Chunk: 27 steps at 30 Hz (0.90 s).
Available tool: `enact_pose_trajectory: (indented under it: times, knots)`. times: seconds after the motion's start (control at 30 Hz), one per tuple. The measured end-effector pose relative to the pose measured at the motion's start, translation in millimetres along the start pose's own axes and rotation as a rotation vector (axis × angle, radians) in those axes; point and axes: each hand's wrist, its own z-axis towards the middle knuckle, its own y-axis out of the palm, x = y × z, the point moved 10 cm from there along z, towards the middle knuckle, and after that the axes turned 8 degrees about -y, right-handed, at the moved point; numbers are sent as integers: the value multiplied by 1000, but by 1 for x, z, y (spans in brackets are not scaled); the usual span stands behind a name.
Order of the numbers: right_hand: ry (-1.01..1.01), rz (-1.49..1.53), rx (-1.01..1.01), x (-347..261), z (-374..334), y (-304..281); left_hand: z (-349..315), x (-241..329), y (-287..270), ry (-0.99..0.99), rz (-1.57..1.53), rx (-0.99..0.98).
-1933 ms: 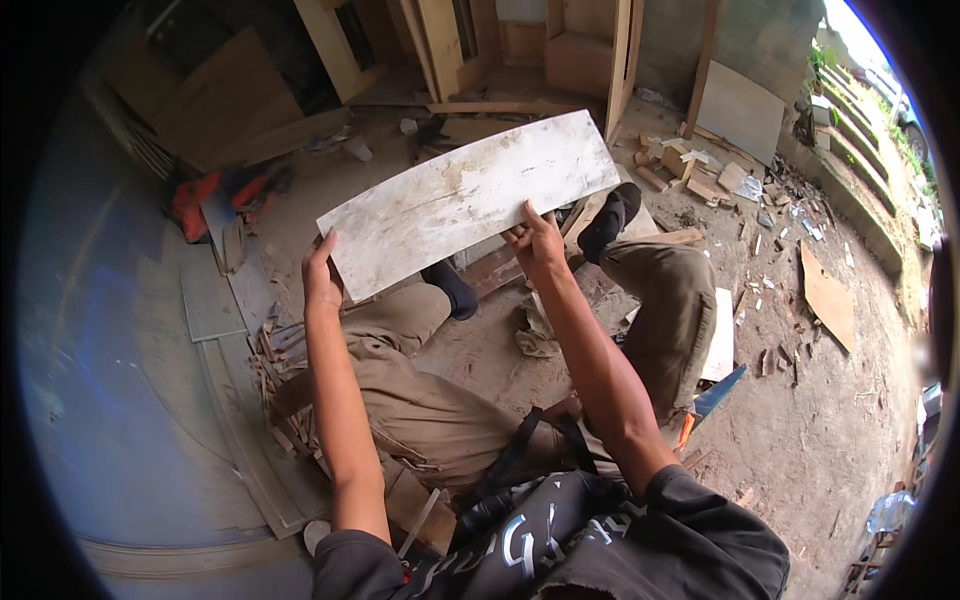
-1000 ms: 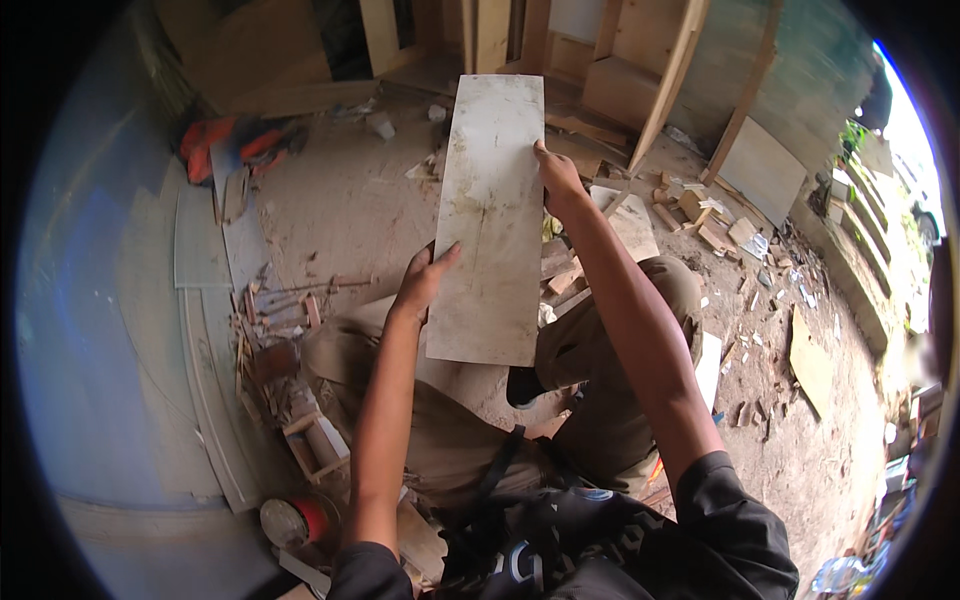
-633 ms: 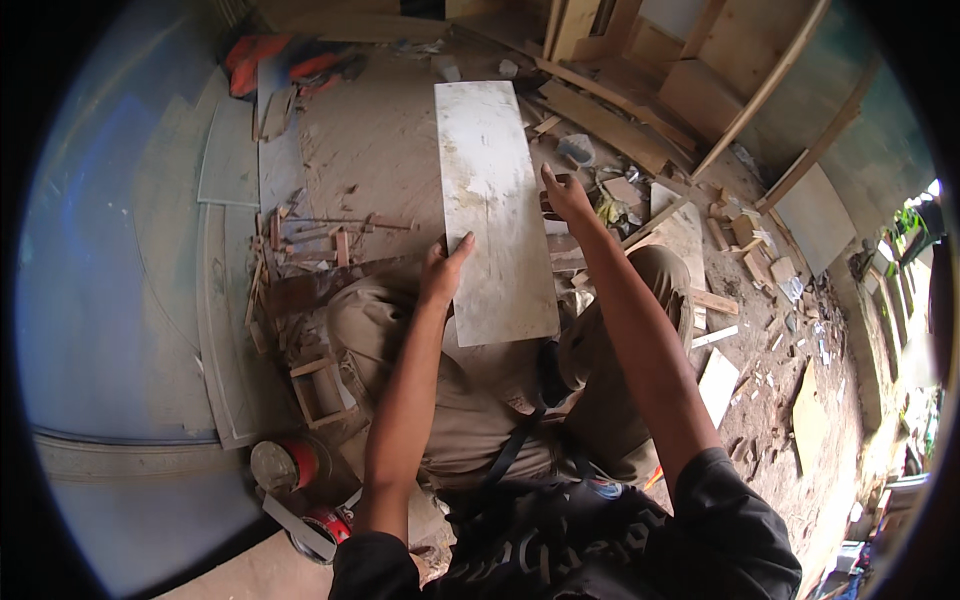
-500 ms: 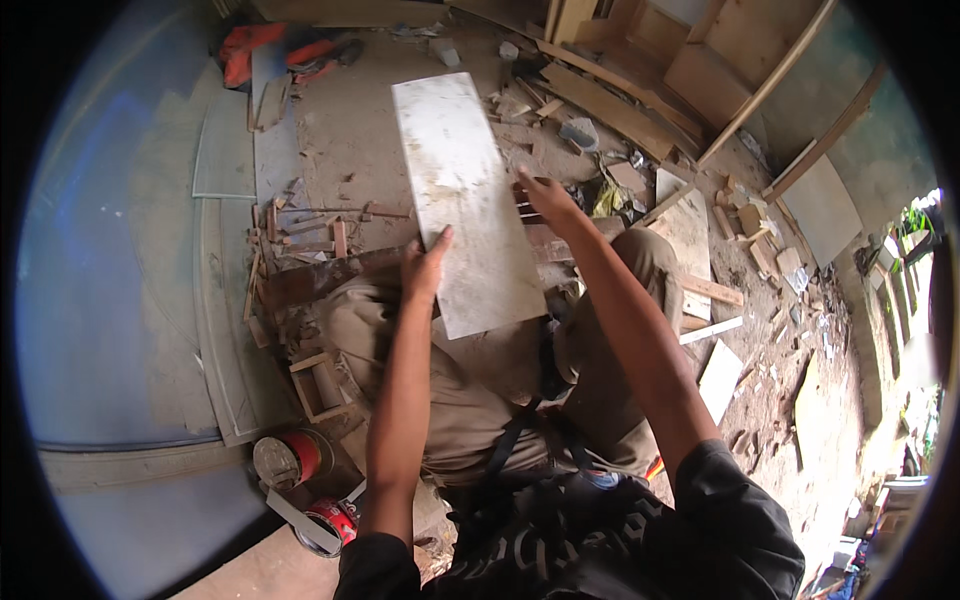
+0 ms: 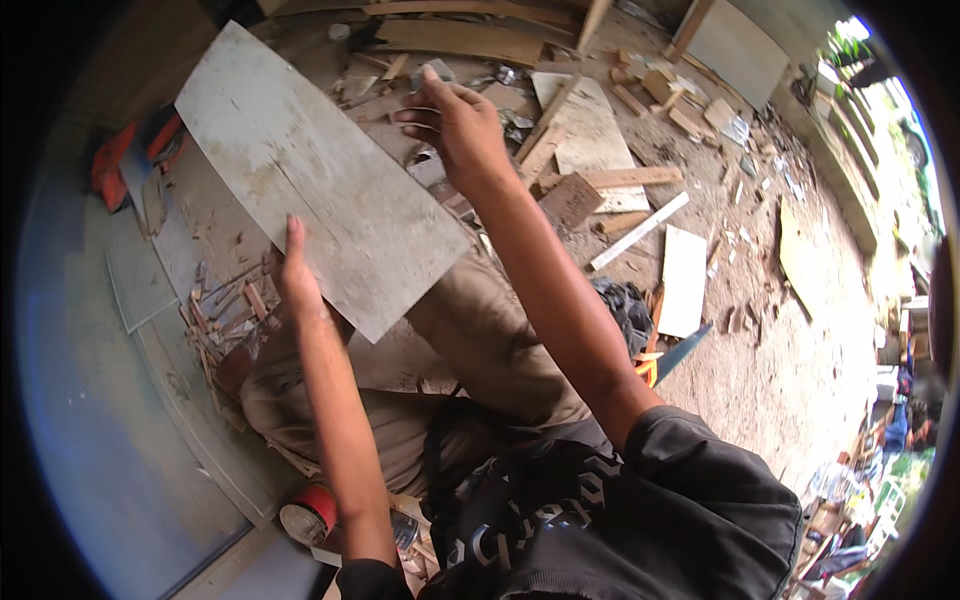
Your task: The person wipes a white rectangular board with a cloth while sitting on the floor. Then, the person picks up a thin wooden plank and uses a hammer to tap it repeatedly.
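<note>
A long, flat board (image 5: 300,165), greyish white with brown smudges, slants from upper left down toward my lap. My left hand (image 5: 297,280) grips its left edge, thumb lying on the top face and fingers hidden underneath. Beyond the board's right edge, my right hand (image 5: 462,130) is raised, apart from the board, with its fingers spread and nothing visible in them. Below the board's near end are my bent legs in brown trousers (image 5: 480,335).
Right of my legs lie a handsaw (image 5: 683,355) with an orange handle, a small white panel (image 5: 684,280), a white strip (image 5: 640,230) and wood offcuts (image 5: 625,178). A red tin (image 5: 312,512) stands at lower left. Orange cloth (image 5: 113,168) lies at far left, near a large blue-grey panel (image 5: 90,400).
The board has tilted, its far end swinging left, with my left hand still on it. My right hand has lifted away from the board's edge. The view has turned rightward.
</note>
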Motion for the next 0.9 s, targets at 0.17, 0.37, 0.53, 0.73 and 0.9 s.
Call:
enact_pose_trajectory:
  times: [0.17, 0.37, 0.53, 0.73, 0.9]
  knots:
    - [34, 10, 284, -27, -12, -155, -16, -2, 117, -17, 33, -195]
    - [6, -153, 547, -29, -29, -317, -8, -78, 207, -26, 215, -207]
    - [254, -643, 822, 24, -86, -548, -34, -113, 261, -171, 250, -437]
    - [647, -1351, 1060, 60, -141, -575, -13, -140, 245, -225, 304, -487]
    - [635, -1382, 1063, 84, -151, -585, -5, -160, 253, -348, 267, -491]
